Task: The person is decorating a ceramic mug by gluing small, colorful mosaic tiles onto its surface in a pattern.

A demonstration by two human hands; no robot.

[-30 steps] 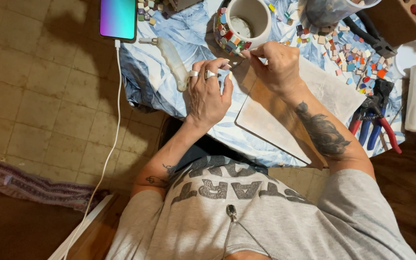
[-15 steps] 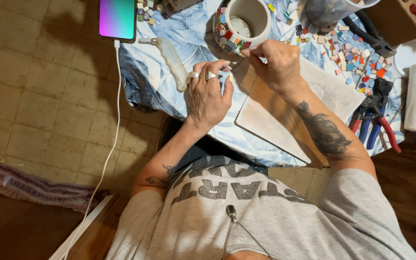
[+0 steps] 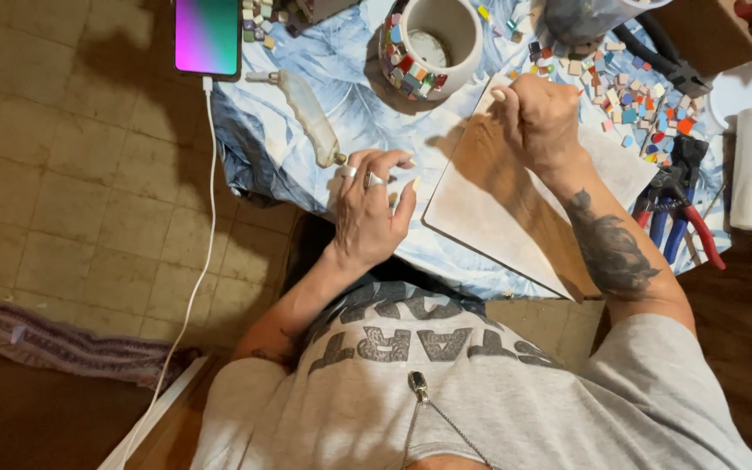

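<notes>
Ringed left hand [image 3: 372, 209] hovering, fingers curled

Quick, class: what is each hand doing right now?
Left hand: fingers curled over the tablecloth; any hold hidden.
Right hand: closed; contents cannot be told.

A blue-and-white printed cloth [image 3: 306, 130], soft and creased, covers the table. On it sits a white pot [image 3: 433, 39], apparently ceramic, its wall studded with glossy coloured tiles; loose mosaic tiles [image 3: 628, 96] shine alongside. The flat board [image 3: 498, 209] looks matt and pale. Pliers [image 3: 676, 204] show dark metal with red and blue plastic grips. A phone [image 3: 208, 36] has a glossy glass screen, and a clear glue tube [image 3: 306, 104] looks like soft plastic.
</notes>
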